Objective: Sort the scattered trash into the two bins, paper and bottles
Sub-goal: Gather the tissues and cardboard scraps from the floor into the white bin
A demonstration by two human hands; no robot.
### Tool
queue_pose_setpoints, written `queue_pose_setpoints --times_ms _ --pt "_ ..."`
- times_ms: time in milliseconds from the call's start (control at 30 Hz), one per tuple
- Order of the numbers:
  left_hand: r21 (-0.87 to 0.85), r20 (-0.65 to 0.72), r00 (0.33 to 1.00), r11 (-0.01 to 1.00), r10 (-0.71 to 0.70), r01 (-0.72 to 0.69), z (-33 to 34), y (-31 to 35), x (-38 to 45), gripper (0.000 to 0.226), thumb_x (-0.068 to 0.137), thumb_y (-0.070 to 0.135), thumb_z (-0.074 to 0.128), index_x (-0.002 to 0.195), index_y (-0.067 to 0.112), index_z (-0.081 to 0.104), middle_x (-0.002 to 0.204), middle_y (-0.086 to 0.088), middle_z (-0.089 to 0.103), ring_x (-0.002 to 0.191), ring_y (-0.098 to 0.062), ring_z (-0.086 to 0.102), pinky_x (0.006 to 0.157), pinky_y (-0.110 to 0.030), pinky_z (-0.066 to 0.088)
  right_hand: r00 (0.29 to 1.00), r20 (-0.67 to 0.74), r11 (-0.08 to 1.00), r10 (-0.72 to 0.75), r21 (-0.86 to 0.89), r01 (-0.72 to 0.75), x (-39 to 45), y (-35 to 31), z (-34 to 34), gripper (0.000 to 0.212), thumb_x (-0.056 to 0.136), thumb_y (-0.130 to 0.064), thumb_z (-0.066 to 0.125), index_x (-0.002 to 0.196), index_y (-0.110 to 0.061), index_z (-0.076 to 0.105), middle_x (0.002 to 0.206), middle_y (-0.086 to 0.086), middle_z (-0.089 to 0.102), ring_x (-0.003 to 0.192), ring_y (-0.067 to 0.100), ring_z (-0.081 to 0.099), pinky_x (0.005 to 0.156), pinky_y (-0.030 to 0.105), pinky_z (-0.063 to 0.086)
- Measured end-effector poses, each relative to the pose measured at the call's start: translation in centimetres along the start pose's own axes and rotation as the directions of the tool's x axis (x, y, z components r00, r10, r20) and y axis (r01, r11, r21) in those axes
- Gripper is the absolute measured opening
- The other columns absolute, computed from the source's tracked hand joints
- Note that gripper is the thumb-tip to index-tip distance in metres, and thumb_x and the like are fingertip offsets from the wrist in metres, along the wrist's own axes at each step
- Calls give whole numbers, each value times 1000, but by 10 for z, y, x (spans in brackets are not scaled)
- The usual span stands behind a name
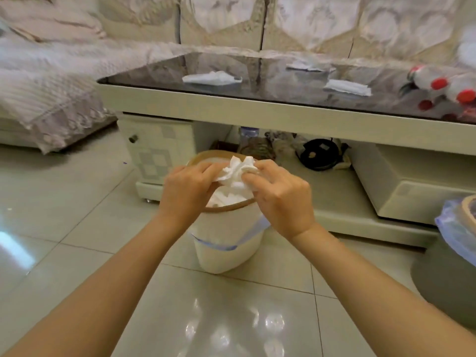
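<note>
1. Tissue wad (pixel 238 171): crumpled white paper, held directly above the white bin (pixel 226 240) on the floor tiles.
2. Left hand (pixel 186 191): fingers curled, pinching the wad's left side.
3. Right hand (pixel 280 199): fingers curled, pinching the wad's right side.
4. White bin: more white paper inside.
5. Table (pixel 257 112): three loose tissues (pixel 212 78) lie apart on its dark top; red-capped bottles (pixel 448 88) are clustered at the right end, blurred, apparently lying down.
6. Second bin (pixel 456 235): blue-lined, at the right edge, partly cropped.
</note>
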State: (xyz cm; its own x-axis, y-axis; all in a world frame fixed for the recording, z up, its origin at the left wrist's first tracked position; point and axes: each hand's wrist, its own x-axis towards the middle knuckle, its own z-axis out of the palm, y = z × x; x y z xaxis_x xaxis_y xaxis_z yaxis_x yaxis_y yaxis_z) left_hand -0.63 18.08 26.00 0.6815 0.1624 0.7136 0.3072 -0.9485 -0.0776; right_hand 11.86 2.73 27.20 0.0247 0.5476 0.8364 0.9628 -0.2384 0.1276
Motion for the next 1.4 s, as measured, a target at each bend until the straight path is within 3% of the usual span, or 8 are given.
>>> queue_pose_setpoints --times_ms 167,233,333,400,600,800,967,1400 --pt "-11 214 958 980 -190 197 31 -19 13 45 92 34 57 135 21 50 119 -2 65 93 -26 65 73 -32 42 976 217 999 -8 -39 17 24 12 64 11 87 -15 64 97 -16 64 102 6 61 70 24 58 50 34 49" --pt "34 389 886 965 -252 259 45 -23 14 62 96 40 47 150 22 22 138 0 52 118 -22 53 94 -36 37 884 467 999 16 21 -29 22 17 82 31 89 -25 62 119 -19 58 125 7 56 105 30 57 85 45 49" --pt "46 496 822 953 -281 298 55 -24 14 74 94 43 49 152 23 8 144 0 45 130 -18 42 107 -37 29 706 705 991 73 27 -130 12 20 93 47 99 -43 35 145 -31 30 154 -2 28 143 23 20 115 50 12" --pt "38 462 844 957 -271 287 55 -23 13 69 94 39 50 151 25 14 145 2 45 131 -17 41 107 -37 28 705 702 984 96 42 -175 6 19 92 48 100 -46 31 146 -32 28 156 -3 25 144 20 16 116 47 9" --pt "-74 197 961 975 -193 211 36 10 -4 51 89 36 58 137 22 49 128 1 61 116 -19 56 96 -35 39 885 444 977 140 85 -197 -16 10 52 43 91 -38 48 128 -19 56 133 6 56 125 26 50 105 49 35" --pt "-154 110 992 984 -67 84 12 80 -66 46 89 37 57 130 15 57 129 -1 60 118 -18 55 94 -32 41 864 447 951 231 86 -298 -91 -1 -24 45 93 -34 50 133 -15 51 138 7 51 129 24 44 109 48 32" --pt "-254 351 936 961 -9 105 8 147 -157 50 90 42 54 134 19 52 135 1 55 123 -19 51 99 -35 38 754 614 948 235 28 -318 -190 -32 -79 48 93 -38 46 136 -15 49 140 10 49 129 29 44 106 50 31" --pt "-183 843 533 969 69 164 3 205 -298 81 79 66 54 144 21 34 149 -5 38 131 -33 42 96 -48 42 256 946 946 200 -118 -301 -345 -97 -143 57 91 -46 30 138 -17 46 146 9 43 133 29 39 110 53 19"
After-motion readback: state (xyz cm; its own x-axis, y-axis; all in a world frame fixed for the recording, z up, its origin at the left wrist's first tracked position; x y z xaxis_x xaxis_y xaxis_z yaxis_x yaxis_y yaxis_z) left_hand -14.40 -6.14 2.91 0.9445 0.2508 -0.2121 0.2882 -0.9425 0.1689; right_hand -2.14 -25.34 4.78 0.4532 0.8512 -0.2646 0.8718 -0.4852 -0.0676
